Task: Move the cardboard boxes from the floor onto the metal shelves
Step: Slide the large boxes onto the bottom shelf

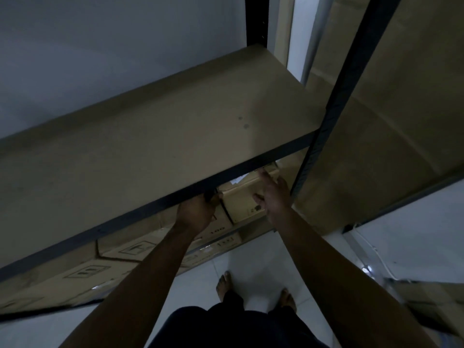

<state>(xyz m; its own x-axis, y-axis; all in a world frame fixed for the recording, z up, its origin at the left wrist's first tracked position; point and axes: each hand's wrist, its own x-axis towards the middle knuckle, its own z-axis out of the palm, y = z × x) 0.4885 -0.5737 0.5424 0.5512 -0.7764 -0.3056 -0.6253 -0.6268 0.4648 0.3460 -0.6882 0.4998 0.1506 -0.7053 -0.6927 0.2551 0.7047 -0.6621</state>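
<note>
The tan box is showing black printed marks. A dark frame is edging the beige shelf board.

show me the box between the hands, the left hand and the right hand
cardboard box [239,204]: head view, near face
left hand [194,214]: head view, back of hand
right hand [275,194]: head view, back of hand

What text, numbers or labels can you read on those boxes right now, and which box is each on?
"100": on the side of the stacked box just below the left hand, seen rotated.
Framed handling symbols on the lower boxes: pictograms only, no legible words.
Dark print on the small box under the shelf edge: too blurred to read.
White paper on top of it: unreadable.
</note>
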